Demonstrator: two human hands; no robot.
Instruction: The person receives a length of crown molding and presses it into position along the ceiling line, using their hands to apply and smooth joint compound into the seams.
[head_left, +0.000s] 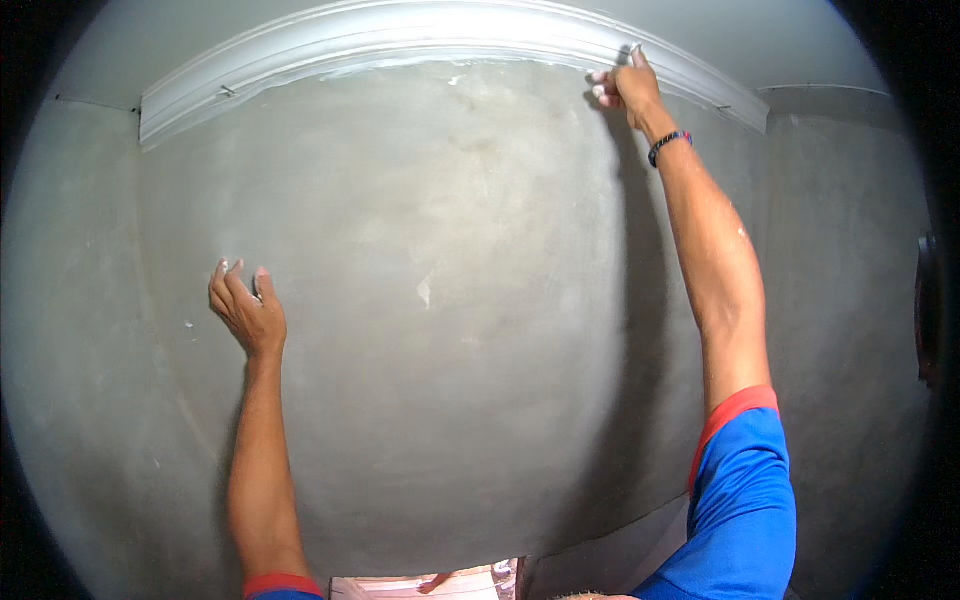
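A white crown moulding (440, 28) runs along the top of the grey plastered wall (430, 300), with white paste smeared unevenly along its lower edge. High on the right, my right hand (634, 90) is at the moulding's lower part. Its thumb points up over the moulding, and its other fingers are curled and apart from the thumb, with white paste on the tips. I see no tool in it. My left hand (248, 312) is raised in front of the wall at the left, fingers loosely bent and spread, tips whitened, nothing visible in it.
Nails (228, 91) stick out of the moulding near both ends. Side walls meet the main wall left and right, under a pale ceiling (700, 30). A dark object (928, 310) hangs at the far right. A bright pinkish opening or surface (420, 585) shows at the bottom.
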